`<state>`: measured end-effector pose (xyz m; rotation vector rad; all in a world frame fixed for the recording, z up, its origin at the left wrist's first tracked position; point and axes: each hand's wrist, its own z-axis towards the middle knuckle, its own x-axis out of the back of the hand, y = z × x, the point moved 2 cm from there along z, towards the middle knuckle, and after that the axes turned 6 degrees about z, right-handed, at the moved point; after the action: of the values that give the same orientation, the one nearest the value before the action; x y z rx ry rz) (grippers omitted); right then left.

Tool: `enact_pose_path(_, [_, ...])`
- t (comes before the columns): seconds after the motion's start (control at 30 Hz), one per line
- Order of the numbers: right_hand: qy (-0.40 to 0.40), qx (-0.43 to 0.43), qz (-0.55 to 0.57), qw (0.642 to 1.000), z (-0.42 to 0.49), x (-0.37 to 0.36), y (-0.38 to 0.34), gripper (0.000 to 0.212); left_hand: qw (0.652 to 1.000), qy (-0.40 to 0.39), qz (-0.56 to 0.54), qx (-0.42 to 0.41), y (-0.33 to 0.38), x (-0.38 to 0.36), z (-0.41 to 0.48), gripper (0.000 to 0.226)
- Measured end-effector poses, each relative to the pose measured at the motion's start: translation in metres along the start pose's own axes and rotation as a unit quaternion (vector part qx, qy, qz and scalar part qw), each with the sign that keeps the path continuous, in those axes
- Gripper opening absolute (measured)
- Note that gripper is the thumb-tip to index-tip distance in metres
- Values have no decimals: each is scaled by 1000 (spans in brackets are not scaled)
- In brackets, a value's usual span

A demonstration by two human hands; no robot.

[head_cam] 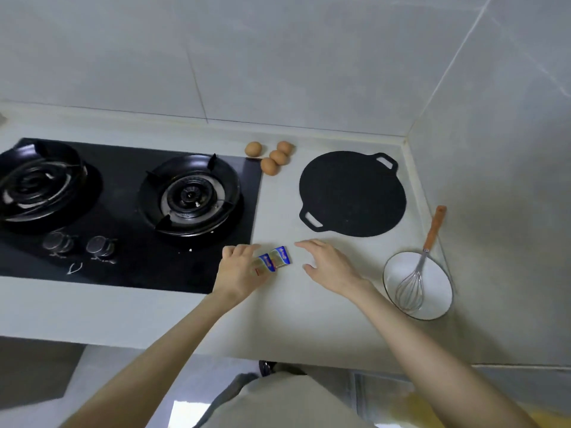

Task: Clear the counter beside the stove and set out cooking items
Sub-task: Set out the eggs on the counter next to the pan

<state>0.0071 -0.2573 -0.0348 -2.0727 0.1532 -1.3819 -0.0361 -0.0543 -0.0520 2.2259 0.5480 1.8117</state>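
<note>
My left hand (239, 268) grips two small butter packets (273, 259) with blue and gold wrappers, just above the pale counter (290, 310) beside the stove. Just right of the packets hovers my right hand (327, 264), fingers spread and relaxed, touching nothing. A flat black griddle pan (352, 193) with two loop handles lies on the counter behind the hands. Several brown eggs (273, 157) sit near the back wall between stove and pan. At the right, a white bowl (432, 304) holds a wire whisk (417, 273) with a wooden handle.
A black glass gas stove (129, 211) with two burners and two knobs fills the left side. Tiled walls close the back and right. The counter's front edge runs below my forearms.
</note>
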Motion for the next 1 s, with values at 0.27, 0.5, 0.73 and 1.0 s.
enact_pose_path(0.27, [-23, 3, 44, 999, 37, -39, -12, 63, 999, 3, 49, 3, -15, -17, 10, 59])
enact_pose_path(0.5, [-12, 25, 33, 999, 40, -47, -13, 38, 999, 5, 29, -29, -24, -18, 13, 46])
enact_pose_path(0.73, [-32, 20, 45, 998, 16, -56, -18, 40, 994, -22, 55, -93, -37, -19, -2, 46])
enact_pose_path(1.0, [-26, 3, 65, 998, -15, -74, -29, 37, 989, -63, 67, -116, -45, -15, -19, 46])
